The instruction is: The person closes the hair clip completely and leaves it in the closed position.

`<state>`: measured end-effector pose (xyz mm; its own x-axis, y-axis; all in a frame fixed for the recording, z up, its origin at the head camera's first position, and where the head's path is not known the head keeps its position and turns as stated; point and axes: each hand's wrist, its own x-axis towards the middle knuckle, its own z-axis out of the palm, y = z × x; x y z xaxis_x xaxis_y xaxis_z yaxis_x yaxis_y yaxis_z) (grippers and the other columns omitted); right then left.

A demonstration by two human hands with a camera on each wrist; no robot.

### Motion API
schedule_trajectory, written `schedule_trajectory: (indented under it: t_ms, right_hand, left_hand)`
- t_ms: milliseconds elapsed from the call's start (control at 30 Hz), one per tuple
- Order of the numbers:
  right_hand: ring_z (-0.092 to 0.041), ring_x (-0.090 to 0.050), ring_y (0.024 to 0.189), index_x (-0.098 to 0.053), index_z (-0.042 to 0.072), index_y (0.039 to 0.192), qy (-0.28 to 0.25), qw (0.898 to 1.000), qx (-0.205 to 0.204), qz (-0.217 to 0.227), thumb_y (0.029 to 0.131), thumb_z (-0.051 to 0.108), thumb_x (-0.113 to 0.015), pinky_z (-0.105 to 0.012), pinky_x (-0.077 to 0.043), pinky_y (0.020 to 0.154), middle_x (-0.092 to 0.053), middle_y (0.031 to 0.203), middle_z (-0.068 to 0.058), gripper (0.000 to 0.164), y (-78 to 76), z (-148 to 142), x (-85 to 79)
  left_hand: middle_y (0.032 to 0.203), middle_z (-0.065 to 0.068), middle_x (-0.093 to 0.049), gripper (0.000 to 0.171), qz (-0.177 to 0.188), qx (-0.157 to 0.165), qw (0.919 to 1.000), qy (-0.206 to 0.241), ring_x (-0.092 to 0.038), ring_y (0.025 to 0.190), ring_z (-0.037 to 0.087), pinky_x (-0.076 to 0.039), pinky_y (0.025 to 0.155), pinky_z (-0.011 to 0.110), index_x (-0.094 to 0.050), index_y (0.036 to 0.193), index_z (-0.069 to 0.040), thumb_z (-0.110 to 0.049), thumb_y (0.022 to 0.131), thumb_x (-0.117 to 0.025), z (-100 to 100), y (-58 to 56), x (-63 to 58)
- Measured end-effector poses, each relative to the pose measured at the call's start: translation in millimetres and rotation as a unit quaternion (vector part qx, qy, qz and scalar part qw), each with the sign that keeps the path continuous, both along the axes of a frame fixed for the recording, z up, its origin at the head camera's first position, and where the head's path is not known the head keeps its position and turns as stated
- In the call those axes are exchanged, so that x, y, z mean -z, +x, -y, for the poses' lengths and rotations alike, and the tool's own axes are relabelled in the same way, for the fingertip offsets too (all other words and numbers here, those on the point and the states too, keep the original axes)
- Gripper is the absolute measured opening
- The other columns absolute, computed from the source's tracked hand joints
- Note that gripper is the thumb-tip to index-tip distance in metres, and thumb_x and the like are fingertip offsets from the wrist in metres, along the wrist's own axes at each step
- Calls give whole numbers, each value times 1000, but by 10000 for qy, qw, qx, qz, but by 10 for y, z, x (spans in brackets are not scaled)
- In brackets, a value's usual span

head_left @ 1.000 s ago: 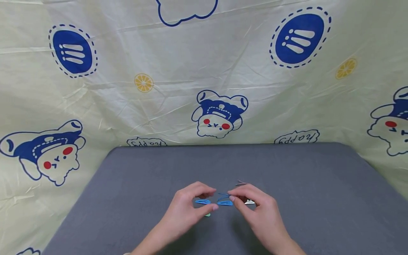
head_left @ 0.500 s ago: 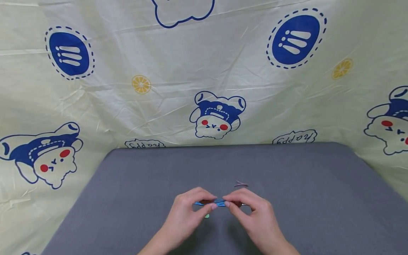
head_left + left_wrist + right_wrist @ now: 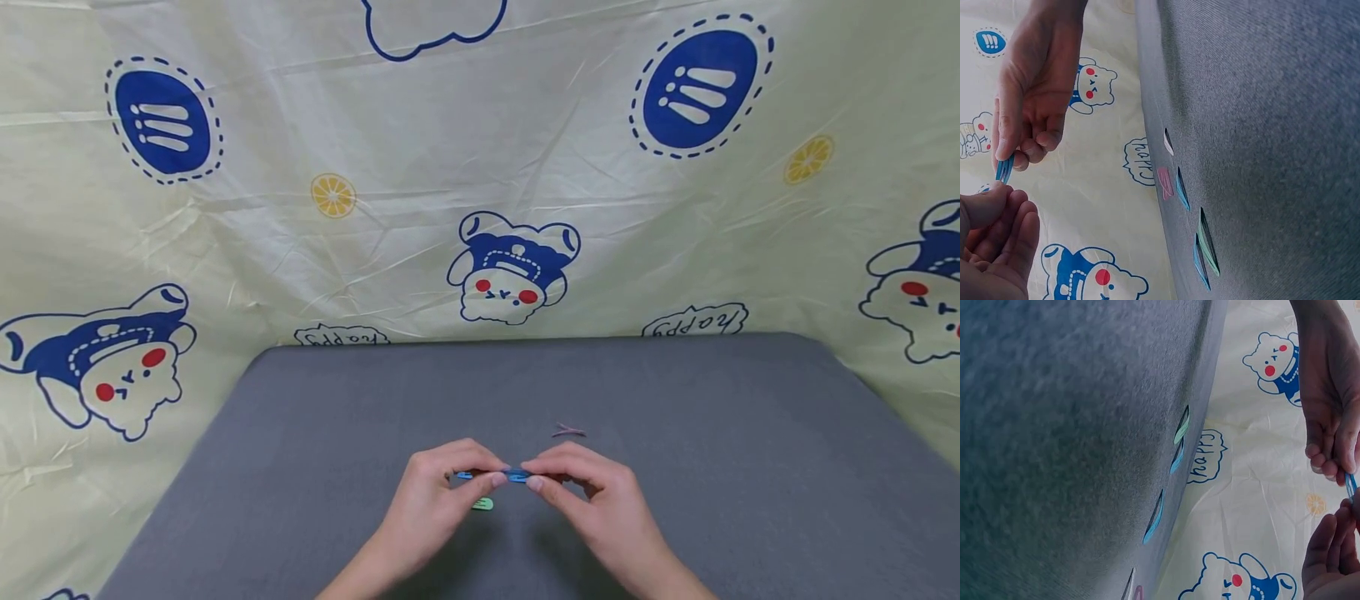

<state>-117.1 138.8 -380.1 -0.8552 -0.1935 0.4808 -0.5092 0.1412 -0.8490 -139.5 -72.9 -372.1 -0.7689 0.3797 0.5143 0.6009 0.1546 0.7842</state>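
Above the table, a blue snap hair clip [image 3: 1004, 170] is held end to end between the two hands. My left hand [image 3: 444, 490] pinches one end with thumb and fingertips. The other end sits between the thumb and fingers of my right hand [image 3: 592, 493]. Under the hands in the head view lies a green hair clip [image 3: 483, 504], partly covered by the left thumb. Two more blue clips rest on the cloth; the left wrist view shows one blue clip [image 3: 1182, 189] apart and another blue clip [image 3: 1201, 265] beside the green one.
The grey cloth-covered table [image 3: 675, 433] also bears a purple-pink hair clip [image 3: 568, 431], lying open beyond the right hand. A white hair clip [image 3: 1169, 142] lies near it. Behind the table hangs a pale printed curtain [image 3: 420, 133].
A second ago the right hand alone held the blue clip, its arms spread, and the left fingers stood apart. The hands have come together, and the left hand now pinches the clip too.
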Motion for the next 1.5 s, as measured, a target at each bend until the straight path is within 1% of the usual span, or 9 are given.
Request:
schedule_trajectory:
  t_ms: [300, 433, 667, 800, 933, 1133, 1267, 1367, 1500]
  right_hand:
    - [-22, -64, 83, -74, 3, 102, -335, 9984, -304, 349, 88, 0, -71, -30, -55, 72, -69, 96, -10, 14, -61, -65, 29]
    - [-22, -64, 79, -73, 4, 101, -290, 9972, -541, 418, 88, 0, -71, -31, -55, 69, -70, 94, -10, 14, -93, -92, 52]
    - [-14, -60, 73, -72, 3, 102, -366, 9880, -1253, 826, 91, -1, -67, -29, -52, 65, -68, 89, -5, 13, -145, -160, 80]
    - [-12, -58, 75, -70, 1, 101, -555, 9767, -1674, 1224, 93, -1, -64, -29, -51, 69, -65, 86, -1, 10, -146, -176, 93]
    - [-14, -59, 75, -70, 0, 100, -583, 9719, -1635, 1588, 94, 2, -64, -31, -51, 72, -64, 83, -2, 9, -132, -172, 92]
    - [-17, -59, 76, -68, -4, 104, -650, 9651, -1102, 2285, 95, 13, -66, -35, -51, 77, -65, 82, -8, 20, -120, -136, 44]
    - [-18, -60, 77, -67, -6, 107, -905, 9566, -1068, 2556, 96, 14, -65, -34, -53, 76, -65, 84, -8, 24, -119, -126, 29]
    - [-17, -60, 79, -66, -7, 109, -1124, 9508, -1190, 2630, 97, 13, -63, -32, -54, 75, -65, 87, -9, 23, -119, -133, 22]
    - [-16, -60, 81, -67, -2, 112, -1315, 9452, -1273, 2702, 97, 11, -62, -31, -54, 76, -65, 90, -9, 21, -121, -142, 15]
  left_hand:
    - [85, -10, -69, 5, 182, 215, 9995, 127, -60, 74, 11, -51, 66, 28, -77, 91, -18, -15, 88, -74, -4, -24, 28]
    - [85, -7, -69, 7, 496, 413, 9976, 257, -60, 75, 12, -51, 67, 28, -77, 91, -14, -9, 88, -73, 1, -39, 34]
    - [84, 11, -67, 5, 1243, 1133, 9836, 650, -58, 75, 11, -50, 64, 24, -75, 90, -4, -7, 89, -72, 22, -77, 47]
    - [86, 11, -67, 7, 1471, 1580, 9740, 683, -59, 78, 11, -49, 68, 22, -73, 91, 2, -4, 89, -70, 37, -106, 79]
    - [87, 10, -68, 9, 1588, 1730, 9694, 709, -60, 79, 11, -50, 71, 24, -72, 92, 5, -3, 90, -70, 39, -123, 101]
    - [86, 2, -68, 7, 1180, 900, 9886, 237, -60, 77, 14, -52, 71, 29, -76, 94, -11, -15, 90, -73, 44, -105, 63]
    - [89, -9, -68, 10, 438, 286, 9985, -175, -62, 81, 12, -53, 72, 31, -76, 94, -21, -14, 86, -76, 52, -100, 51]
    - [90, -10, -68, 12, -259, 177, 9992, -253, -62, 81, 9, -53, 71, 29, -76, 95, -18, -11, 85, -77, 48, -102, 48]
    - [91, -9, -68, 12, -753, 242, 9965, -264, -62, 81, 7, -53, 71, 26, -75, 96, -14, -8, 85, -76, 41, -107, 45]
